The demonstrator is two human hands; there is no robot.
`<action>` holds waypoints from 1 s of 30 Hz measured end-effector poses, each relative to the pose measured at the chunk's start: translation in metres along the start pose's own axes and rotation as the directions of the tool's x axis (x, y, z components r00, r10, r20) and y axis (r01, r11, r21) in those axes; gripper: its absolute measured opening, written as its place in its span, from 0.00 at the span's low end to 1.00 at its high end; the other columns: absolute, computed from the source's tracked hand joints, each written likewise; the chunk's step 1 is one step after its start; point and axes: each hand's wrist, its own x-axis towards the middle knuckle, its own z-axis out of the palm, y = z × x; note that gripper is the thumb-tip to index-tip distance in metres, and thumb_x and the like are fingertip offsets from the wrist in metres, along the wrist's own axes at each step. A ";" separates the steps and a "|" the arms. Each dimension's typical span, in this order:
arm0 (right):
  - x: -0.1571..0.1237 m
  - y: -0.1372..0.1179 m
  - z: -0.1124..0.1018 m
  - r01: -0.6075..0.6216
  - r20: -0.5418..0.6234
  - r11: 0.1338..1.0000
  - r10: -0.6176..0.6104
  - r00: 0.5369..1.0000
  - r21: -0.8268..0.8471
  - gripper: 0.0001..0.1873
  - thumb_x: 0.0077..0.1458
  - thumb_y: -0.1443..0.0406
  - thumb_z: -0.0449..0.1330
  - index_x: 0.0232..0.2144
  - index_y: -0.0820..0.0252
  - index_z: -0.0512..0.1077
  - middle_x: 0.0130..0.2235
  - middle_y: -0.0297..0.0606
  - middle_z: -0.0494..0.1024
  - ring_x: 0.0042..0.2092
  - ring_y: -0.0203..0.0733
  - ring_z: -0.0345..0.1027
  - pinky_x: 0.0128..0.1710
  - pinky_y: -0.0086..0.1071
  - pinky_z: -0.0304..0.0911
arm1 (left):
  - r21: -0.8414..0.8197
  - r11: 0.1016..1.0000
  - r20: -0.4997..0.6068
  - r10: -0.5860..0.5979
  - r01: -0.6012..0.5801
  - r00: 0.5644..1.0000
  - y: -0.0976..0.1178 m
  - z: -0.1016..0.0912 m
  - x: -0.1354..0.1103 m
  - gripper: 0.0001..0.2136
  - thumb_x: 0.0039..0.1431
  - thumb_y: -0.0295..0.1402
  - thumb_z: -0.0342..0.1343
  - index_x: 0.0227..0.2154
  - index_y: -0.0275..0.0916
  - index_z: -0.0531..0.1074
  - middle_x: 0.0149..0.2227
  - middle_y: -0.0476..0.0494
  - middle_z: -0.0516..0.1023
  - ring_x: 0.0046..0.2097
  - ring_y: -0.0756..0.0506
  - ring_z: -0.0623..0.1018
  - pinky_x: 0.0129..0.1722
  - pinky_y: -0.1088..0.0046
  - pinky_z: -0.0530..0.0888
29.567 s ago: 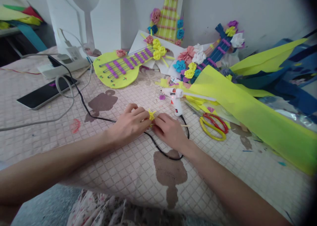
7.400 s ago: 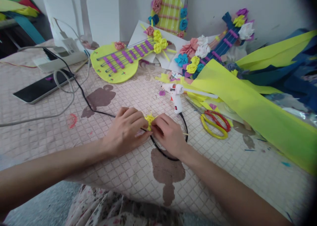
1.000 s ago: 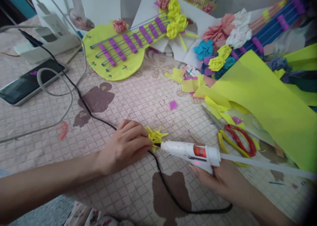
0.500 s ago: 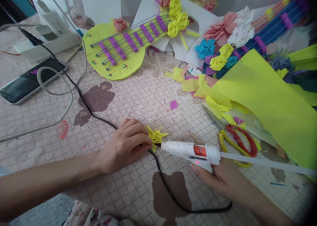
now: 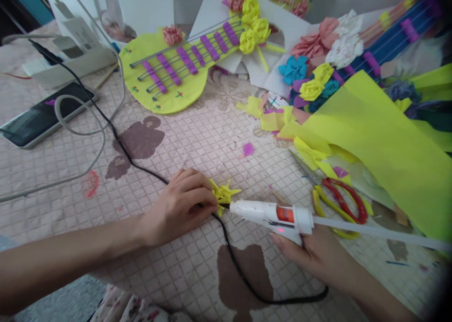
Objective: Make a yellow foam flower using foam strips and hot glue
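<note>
My left hand [image 5: 180, 208] is closed on a small yellow paper flower [image 5: 223, 195], pinching it against the pink quilted cloth [image 5: 197, 138]. A white hot glue gun [image 5: 273, 214] lies level in my right hand [image 5: 312, 253], whose fingers wrap its grip from below. The nozzle touches the flower's right side. A clear glue stick [image 5: 381, 232] juts out of the gun's back to the right. The gun's black cord [image 5: 243, 279] loops under both hands.
Red and yellow scissors [image 5: 337, 204] lie right of the gun. A large yellow-green sheet [image 5: 384, 143] and paper scraps fill the right. A yellow paper guitar [image 5: 176, 72] with purple bars lies behind. A phone [image 5: 38, 117], a power strip [image 5: 67, 63] and cables sit at the left.
Almost nothing in the last second; the nozzle stays at the flower. Earlier both hands were folding the flower and the glue gun stood on the cloth.
</note>
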 end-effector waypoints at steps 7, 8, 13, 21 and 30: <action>-0.001 0.001 0.000 0.005 0.004 1.000 -0.005 1.000 0.001 0.05 0.56 0.62 0.53 0.32 0.54 0.68 0.29 0.35 0.75 0.29 0.41 0.69 0.25 0.32 0.67 | -0.006 1.000 -0.007 -0.004 0.004 1.000 -0.001 0.002 -0.001 0.03 0.58 0.26 0.55 0.32 0.39 0.72 0.34 0.47 0.73 0.38 0.47 0.70 0.40 0.67 0.67; -0.001 0.002 0.001 0.005 -0.004 1.000 -0.005 1.000 -0.003 0.05 0.55 0.62 0.53 0.32 0.54 0.68 0.29 0.35 0.75 0.29 0.41 0.69 0.25 0.32 0.67 | -0.007 1.000 -0.007 -0.003 0.003 1.000 -0.001 0.002 -0.002 0.03 0.58 0.26 0.55 0.32 0.39 0.72 0.35 0.47 0.73 0.38 0.47 0.70 0.40 0.67 0.67; -0.004 0.005 0.002 -0.009 -0.019 1.000 0.009 1.000 0.012 0.05 0.55 0.63 0.53 0.32 0.55 0.69 0.28 0.35 0.76 0.29 0.40 0.70 0.25 0.31 0.68 | -0.007 1.000 0.001 -0.015 0.015 1.000 -0.001 0.002 -0.002 0.03 0.58 0.26 0.54 0.32 0.39 0.72 0.35 0.46 0.72 0.38 0.48 0.71 0.40 0.68 0.68; -0.010 0.008 0.001 -0.009 -0.005 0.998 0.009 1.000 0.067 0.06 0.57 0.63 0.53 0.33 0.54 0.70 0.27 0.34 0.76 0.29 0.41 0.71 0.28 0.32 0.69 | -0.074 0.994 0.016 -0.086 0.087 0.996 -0.002 0.003 -0.001 0.02 0.58 0.26 0.55 0.31 0.37 0.70 0.35 0.45 0.71 0.39 0.48 0.70 0.40 0.68 0.69; -0.006 0.002 0.003 0.038 -0.118 0.997 -0.029 0.993 0.074 0.05 0.55 0.64 0.53 0.33 0.55 0.69 0.29 0.34 0.77 0.30 0.39 0.71 0.30 0.30 0.69 | -0.083 0.987 0.003 -0.136 0.136 0.991 0.000 0.003 0.002 0.03 0.54 0.24 0.55 0.31 0.37 0.67 0.35 0.46 0.71 0.38 0.48 0.71 0.39 0.70 0.70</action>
